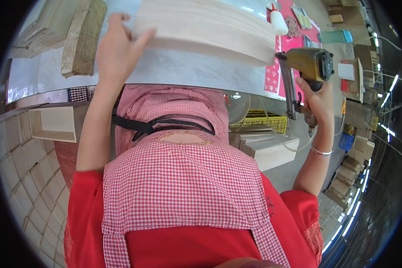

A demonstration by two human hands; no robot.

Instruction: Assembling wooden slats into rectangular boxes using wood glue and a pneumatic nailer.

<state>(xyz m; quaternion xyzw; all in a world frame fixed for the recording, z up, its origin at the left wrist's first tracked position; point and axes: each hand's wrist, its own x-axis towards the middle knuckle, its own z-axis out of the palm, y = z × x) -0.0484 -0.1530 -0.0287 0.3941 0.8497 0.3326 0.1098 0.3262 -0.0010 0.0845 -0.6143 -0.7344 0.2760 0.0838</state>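
Observation:
A pale wooden box or stack of boards (205,29) lies across the work table, its long side toward me; the left part is smeared by motion. At its left end is my left hand (118,49), fingers apart, the thumb stretched over the wood's near edge. I cannot make out whether the thumb touches it. My right hand (317,96) is wrapped round the handle of a yellow and black nail gun (306,60). The gun's nose meets or nearly meets the right end of the wood.
A brown-taped block (82,38) and stacked boards (47,27) stand at the table's left. A white bottle with a red tip (278,21) stands on the pink cloth (272,80). Below are a yellow crate (265,120), boards (274,152) and an open wooden box (53,123).

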